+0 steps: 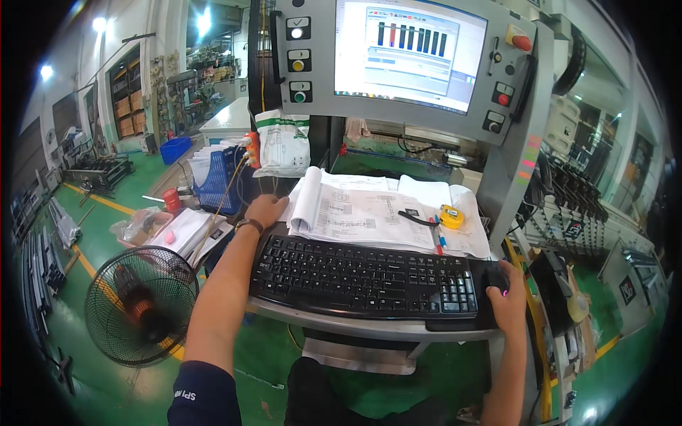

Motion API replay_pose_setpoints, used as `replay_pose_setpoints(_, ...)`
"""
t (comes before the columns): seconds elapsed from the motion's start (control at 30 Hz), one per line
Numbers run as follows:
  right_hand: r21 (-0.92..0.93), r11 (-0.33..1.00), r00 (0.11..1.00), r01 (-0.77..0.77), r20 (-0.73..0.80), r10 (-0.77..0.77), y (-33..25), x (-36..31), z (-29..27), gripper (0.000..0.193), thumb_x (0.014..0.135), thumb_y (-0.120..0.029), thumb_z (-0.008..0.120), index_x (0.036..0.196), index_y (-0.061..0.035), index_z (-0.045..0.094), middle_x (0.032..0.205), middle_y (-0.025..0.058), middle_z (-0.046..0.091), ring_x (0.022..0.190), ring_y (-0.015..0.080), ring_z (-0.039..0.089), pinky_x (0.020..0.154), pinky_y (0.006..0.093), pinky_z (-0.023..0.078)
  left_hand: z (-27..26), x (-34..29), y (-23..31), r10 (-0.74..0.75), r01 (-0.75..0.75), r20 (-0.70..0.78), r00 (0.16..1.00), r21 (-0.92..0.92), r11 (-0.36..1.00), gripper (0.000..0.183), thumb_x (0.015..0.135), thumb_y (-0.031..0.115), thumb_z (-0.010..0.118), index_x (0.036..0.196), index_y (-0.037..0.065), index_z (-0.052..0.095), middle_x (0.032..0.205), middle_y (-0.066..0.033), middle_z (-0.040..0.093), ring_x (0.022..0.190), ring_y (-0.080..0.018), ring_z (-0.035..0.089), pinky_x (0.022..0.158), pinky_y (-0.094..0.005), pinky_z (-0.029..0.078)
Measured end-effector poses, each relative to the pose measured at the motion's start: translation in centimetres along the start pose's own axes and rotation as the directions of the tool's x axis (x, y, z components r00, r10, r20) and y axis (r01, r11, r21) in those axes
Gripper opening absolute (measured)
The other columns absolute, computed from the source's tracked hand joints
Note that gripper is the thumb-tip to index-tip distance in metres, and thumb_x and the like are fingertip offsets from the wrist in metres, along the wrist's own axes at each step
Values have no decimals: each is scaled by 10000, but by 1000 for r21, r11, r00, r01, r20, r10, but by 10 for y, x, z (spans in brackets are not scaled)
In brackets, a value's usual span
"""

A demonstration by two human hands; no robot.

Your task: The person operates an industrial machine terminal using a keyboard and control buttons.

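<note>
A black computer mouse (495, 277) lies under my right hand (507, 295) at the right end of the shelf, with the fingers curved over it. My left hand (267, 209) rests by the left edge of a stack of printed drawings (355, 213), its fingers loosely stretched and nothing visible in them. The stack's left side curls up in a roll beside that hand. In front of the papers sits a black keyboard (362, 280), touched by neither hand. A yellow tape measure (452, 216) with a black strap lies on the papers, next to red and blue pens (438, 240).
A grey control panel (419, 117) with a lit screen (412, 53) and push buttons stands behind the papers. At the left are a black fan (142, 305), a blue file rack (224, 181) and a white-green bag (283, 142). A metal post (522, 156) rises at the right.
</note>
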State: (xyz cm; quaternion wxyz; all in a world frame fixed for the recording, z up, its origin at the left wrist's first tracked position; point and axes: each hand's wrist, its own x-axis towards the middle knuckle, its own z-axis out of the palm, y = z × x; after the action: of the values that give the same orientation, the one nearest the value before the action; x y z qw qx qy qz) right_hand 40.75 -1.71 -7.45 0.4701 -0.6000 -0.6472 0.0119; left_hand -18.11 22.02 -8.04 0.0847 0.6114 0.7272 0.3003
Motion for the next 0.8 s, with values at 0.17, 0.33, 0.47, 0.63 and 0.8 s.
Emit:
replay_pose_setpoints(0.17, -30, 999, 999, -36, 11, 36, -6, 0, 4, 574, 869, -111, 692, 1423, 16, 611, 1376, 202, 632, 1309, 375, 624, 1155, 433, 474, -3, 0, -3, 18, -18, 3, 1000, 1, 1000, 630, 971, 590, 602, 1151, 31, 829, 1208, -268, 782, 1180, -453, 732, 1045, -502, 555)
replay_pose_setpoints(0.33, -9, 999, 999, -32, 6, 32, -15, 0, 3, 551, 869, -97, 685, 1406, 3, 620, 1375, 199, 634, 1295, 372, 634, 1142, 426, 481, 0, 2, -6, 10, -10, -7, 1000, -15, 1000, 633, 969, 589, 616, 1149, 18, 824, 1199, -273, 782, 1177, -454, 733, 1042, -501, 556)
replay_pose_setpoints(0.47, 49, 999, 999, 3, -45, -1, -9, -1, 2, 528, 862, -86, 671, 1381, -1, 638, 1357, 197, 646, 1279, 371, 644, 1126, 428, 492, 1, 3, -8, 19, -19, -5, 1000, -30, 999, 624, 968, 585, 628, 1153, 22, 823, 1194, -273, 783, 1172, -455, 734, 1041, -500, 557)
replay_pose_setpoints(0.63, 7, 999, 998, -38, -54, 39, -10, -2, 4, 520, 859, -97, 672, 1368, 3, 646, 1341, 196, 657, 1263, 374, 654, 1116, 434, 500, 1, 3, -7, 13, -14, -10, 1000, -26, 1000, 620, 967, 585, 633, 1156, 27, 824, 1191, -274, 783, 1168, -453, 737, 1042, -500, 558)
replay_pose_setpoints(0.8, -28, 998, 998, -52, -33, 51, -13, -2, 4, 521, 869, -111, 675, 1376, 5, 644, 1349, 193, 656, 1256, 375, 658, 1117, 431, 501, 2, 3, -10, 17, -17, -14, 1000, -22, 1000, 621, 967, 587, 629, 1157, 30, 827, 1199, -273, 781, 1168, -451, 737, 1045, -499, 559)
